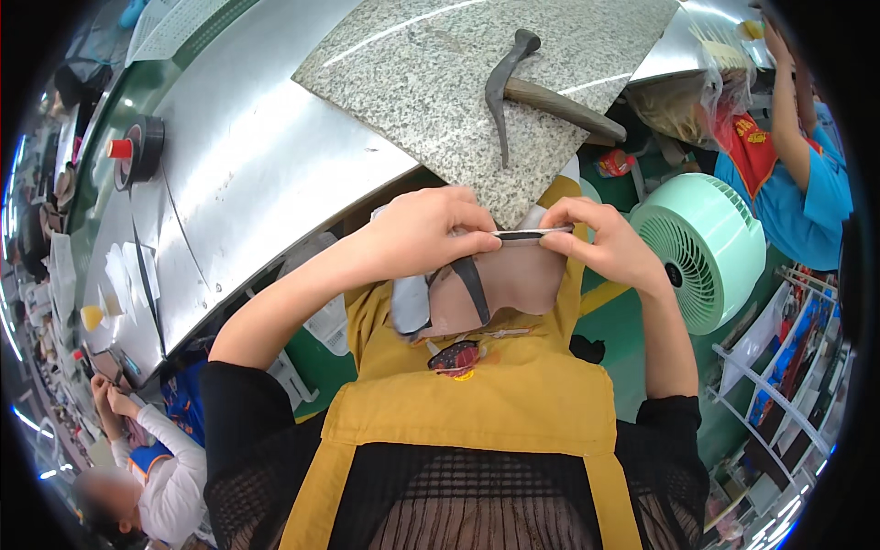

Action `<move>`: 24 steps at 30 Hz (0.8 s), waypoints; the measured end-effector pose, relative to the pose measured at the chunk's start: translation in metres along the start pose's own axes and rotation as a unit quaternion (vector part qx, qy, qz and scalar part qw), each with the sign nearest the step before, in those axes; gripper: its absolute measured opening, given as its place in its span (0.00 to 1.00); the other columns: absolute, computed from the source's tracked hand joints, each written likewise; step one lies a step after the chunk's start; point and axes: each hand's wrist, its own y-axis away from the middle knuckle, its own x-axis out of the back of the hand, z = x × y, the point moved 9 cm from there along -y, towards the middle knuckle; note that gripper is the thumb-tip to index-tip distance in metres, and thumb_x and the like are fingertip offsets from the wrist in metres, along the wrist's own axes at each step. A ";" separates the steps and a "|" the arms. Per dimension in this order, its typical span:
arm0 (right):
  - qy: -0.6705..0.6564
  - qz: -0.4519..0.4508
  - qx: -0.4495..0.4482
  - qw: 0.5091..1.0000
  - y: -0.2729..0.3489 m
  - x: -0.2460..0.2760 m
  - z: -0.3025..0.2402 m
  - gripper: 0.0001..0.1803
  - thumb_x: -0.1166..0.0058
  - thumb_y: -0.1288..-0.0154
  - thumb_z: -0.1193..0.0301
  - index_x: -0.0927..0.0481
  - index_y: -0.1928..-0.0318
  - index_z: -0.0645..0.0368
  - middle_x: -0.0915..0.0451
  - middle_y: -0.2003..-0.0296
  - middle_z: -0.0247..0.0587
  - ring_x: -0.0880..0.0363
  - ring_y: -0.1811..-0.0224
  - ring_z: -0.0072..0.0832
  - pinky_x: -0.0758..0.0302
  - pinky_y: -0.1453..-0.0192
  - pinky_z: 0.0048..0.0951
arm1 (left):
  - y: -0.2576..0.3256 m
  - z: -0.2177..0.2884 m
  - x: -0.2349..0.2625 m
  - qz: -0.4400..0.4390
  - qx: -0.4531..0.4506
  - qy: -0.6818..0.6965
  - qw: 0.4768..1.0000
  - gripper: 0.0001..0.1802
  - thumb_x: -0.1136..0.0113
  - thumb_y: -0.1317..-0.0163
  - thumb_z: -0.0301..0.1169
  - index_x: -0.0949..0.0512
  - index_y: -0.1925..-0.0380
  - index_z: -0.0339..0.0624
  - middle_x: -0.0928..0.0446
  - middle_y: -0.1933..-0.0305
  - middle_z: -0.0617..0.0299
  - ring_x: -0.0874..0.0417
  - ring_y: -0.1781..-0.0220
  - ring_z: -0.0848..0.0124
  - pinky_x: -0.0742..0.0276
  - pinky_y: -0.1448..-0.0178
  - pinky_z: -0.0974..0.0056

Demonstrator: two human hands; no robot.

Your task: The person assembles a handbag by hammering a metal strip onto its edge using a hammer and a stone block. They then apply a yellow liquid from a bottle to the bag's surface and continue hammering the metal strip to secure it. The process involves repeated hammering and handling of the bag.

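Observation:
A pinkish-brown leather-like piece (pixel 513 284) lies over my lap on the yellow apron (pixel 477 403). Along its top edge runs a pale rim with a black strip (pixel 521 236). My left hand (pixel 426 225) pinches that edge at its left end, thumb against curled fingers. At the other end my right hand (pixel 605 240) grips the same edge between thumb and fingers. A dark band crosses the piece below my left hand, and a greyish-white part (pixel 410 305) hangs at its left side. Just beyond my hands is the corner of a speckled stone slab (pixel 412 69).
A wooden-handled hammer (pixel 564 105) rests on the slab. The metal table (pixel 266 119) stretches left, with a black tape roll (pixel 147 151) on it. A mint-green fan (pixel 706 252) stands right, near a rack (pixel 779 367). Co-workers sit far right and lower left.

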 end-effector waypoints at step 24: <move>-0.020 0.154 -0.034 0.987 -0.016 0.032 0.003 0.10 0.37 0.45 0.72 0.19 0.62 0.61 0.25 0.66 0.33 0.27 0.61 0.24 0.33 0.58 0.25 | -0.016 0.018 0.024 0.190 -0.067 -0.053 0.978 0.09 0.39 0.41 0.30 0.18 0.60 0.45 0.25 0.66 0.60 0.20 0.65 0.62 0.24 0.61 0.62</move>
